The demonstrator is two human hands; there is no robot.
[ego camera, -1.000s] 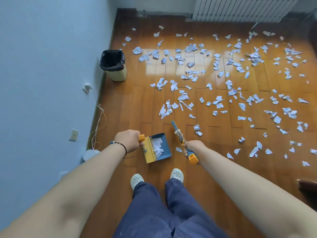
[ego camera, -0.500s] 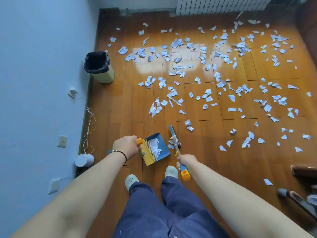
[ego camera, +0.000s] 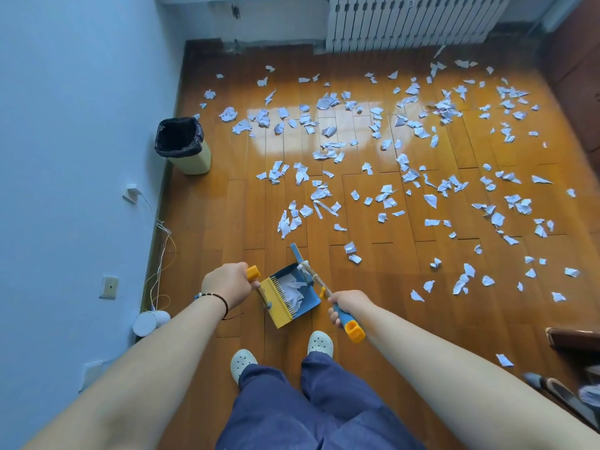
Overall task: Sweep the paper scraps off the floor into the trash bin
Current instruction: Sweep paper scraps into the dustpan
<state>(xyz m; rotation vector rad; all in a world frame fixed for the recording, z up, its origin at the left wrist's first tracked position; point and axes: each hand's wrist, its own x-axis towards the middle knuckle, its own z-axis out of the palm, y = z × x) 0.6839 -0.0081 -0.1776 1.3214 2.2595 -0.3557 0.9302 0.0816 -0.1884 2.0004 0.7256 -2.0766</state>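
Note:
My left hand [ego camera: 227, 284] grips the orange-tipped handle of a blue and yellow dustpan [ego camera: 287, 295] that stands on the wooden floor in front of my feet, with white paper scraps inside. My right hand [ego camera: 347, 305] grips the blue, orange-ended handle of a small broom [ego camera: 303, 263] whose head lies across the dustpan's mouth. Several white paper scraps [ego camera: 386, 196] are strewn over the floor ahead and to the right. The trash bin [ego camera: 183, 146], pale with a black liner, stands by the left wall, far from both hands.
A blue wall runs along the left with sockets, a plugged-in adapter [ego camera: 131, 191], loose cables and a white cylinder [ego camera: 151, 322] on the floor. A white radiator [ego camera: 406, 22] lines the far wall. Dark furniture [ego camera: 573, 341] sits at the right edge.
The broom has swept left toward the dustpan, its head now over the pan's mouth. The scraps that lay beside the pan are gone from the floor. The view has tilted up.

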